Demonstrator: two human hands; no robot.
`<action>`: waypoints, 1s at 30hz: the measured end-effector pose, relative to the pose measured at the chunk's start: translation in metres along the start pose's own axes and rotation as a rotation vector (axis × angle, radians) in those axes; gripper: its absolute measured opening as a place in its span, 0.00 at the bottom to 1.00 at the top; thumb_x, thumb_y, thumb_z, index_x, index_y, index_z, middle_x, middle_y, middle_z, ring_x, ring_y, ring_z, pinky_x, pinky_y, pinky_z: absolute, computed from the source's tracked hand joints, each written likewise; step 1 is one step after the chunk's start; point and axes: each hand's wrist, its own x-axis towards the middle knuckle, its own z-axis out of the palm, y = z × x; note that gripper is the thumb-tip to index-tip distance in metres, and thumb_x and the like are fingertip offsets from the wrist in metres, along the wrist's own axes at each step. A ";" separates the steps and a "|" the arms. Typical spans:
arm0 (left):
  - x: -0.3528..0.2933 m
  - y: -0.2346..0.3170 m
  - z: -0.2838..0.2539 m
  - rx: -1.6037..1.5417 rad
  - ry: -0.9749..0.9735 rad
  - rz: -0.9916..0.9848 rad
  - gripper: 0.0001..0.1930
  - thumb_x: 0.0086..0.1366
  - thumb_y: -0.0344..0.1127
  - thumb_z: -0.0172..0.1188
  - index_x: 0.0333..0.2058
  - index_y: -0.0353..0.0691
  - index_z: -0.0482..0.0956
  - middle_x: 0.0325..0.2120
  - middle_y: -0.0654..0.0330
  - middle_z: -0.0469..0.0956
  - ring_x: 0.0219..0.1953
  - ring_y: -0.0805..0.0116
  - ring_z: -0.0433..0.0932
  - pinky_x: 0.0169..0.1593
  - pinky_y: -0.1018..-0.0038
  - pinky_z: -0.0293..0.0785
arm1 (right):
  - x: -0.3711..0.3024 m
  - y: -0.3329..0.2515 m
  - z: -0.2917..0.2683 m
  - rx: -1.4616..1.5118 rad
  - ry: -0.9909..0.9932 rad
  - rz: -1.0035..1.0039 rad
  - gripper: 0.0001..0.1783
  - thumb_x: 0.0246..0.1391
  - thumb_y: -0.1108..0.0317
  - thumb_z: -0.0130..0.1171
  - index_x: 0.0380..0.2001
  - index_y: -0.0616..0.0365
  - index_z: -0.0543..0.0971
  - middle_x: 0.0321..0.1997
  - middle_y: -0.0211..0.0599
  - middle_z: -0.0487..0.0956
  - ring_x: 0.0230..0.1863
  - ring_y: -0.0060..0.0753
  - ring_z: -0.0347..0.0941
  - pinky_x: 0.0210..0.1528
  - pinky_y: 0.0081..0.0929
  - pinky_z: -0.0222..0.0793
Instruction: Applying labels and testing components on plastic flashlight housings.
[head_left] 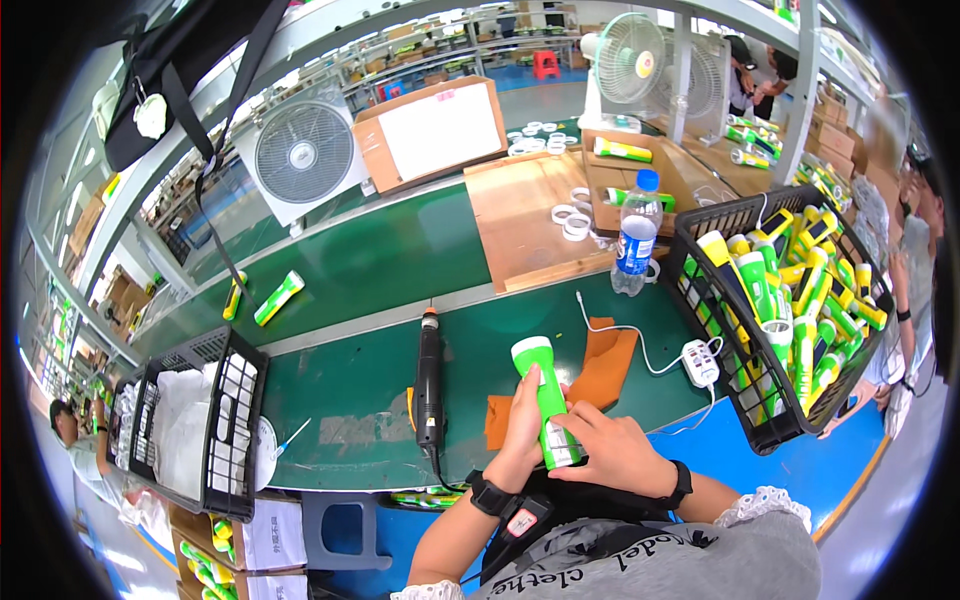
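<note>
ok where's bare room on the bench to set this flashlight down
Bare green bench lies between the black power tool and the bottle, beyond the held flashlight; a scuffed patch runs from the tool toward the left crate. Crowded: right side, with orange cloth, white power strip and full crate.

Bright, whitish light falls evenly on the left hand [519,425] and right hand [617,452], both crisp. Beyond them, the green belt [400,245] carries a soft sheen; a white sheet [440,135] nearly washes out. Farther out, straight lines bow toward black corners.
</note>
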 end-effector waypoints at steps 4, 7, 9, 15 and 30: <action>-0.005 -0.005 -0.001 0.062 0.010 0.071 0.18 0.63 0.51 0.44 0.38 0.41 0.64 0.26 0.59 0.71 0.23 0.70 0.72 0.27 0.74 0.72 | 0.000 -0.003 -0.002 0.027 -0.028 0.010 0.33 0.33 0.49 0.66 0.41 0.55 0.69 0.40 0.37 0.68 0.28 0.39 0.73 0.25 0.31 0.69; -0.010 -0.008 0.003 0.099 0.028 0.114 0.17 0.63 0.50 0.45 0.38 0.41 0.65 0.26 0.59 0.72 0.23 0.70 0.73 0.27 0.74 0.72 | 0.004 0.000 -0.001 0.106 -0.009 0.012 0.29 0.32 0.54 0.67 0.36 0.56 0.68 0.36 0.38 0.69 0.28 0.41 0.72 0.25 0.32 0.68; -0.005 -0.007 0.003 0.108 0.050 0.117 0.16 0.63 0.49 0.45 0.38 0.42 0.64 0.26 0.59 0.72 0.23 0.70 0.72 0.26 0.73 0.72 | 0.006 0.008 0.008 0.408 0.001 -0.011 0.27 0.32 0.59 0.68 0.34 0.58 0.67 0.30 0.38 0.69 0.25 0.43 0.70 0.24 0.33 0.67; 0.003 0.008 0.003 0.189 -0.079 0.341 0.14 0.63 0.47 0.45 0.39 0.44 0.61 0.25 0.59 0.70 0.20 0.69 0.72 0.22 0.73 0.72 | -0.013 0.010 0.002 0.167 -0.074 -0.494 0.06 0.37 0.72 0.57 0.23 0.50 0.72 0.22 0.26 0.67 0.17 0.28 0.66 0.17 0.25 0.60; -0.007 -0.001 0.010 0.297 -0.062 0.344 0.16 0.62 0.41 0.48 0.42 0.40 0.59 0.29 0.57 0.70 0.23 0.72 0.72 0.24 0.76 0.72 | 0.043 0.062 -0.010 0.219 0.130 0.177 0.08 0.45 0.66 0.57 0.24 0.58 0.72 0.19 0.39 0.70 0.19 0.42 0.67 0.22 0.31 0.62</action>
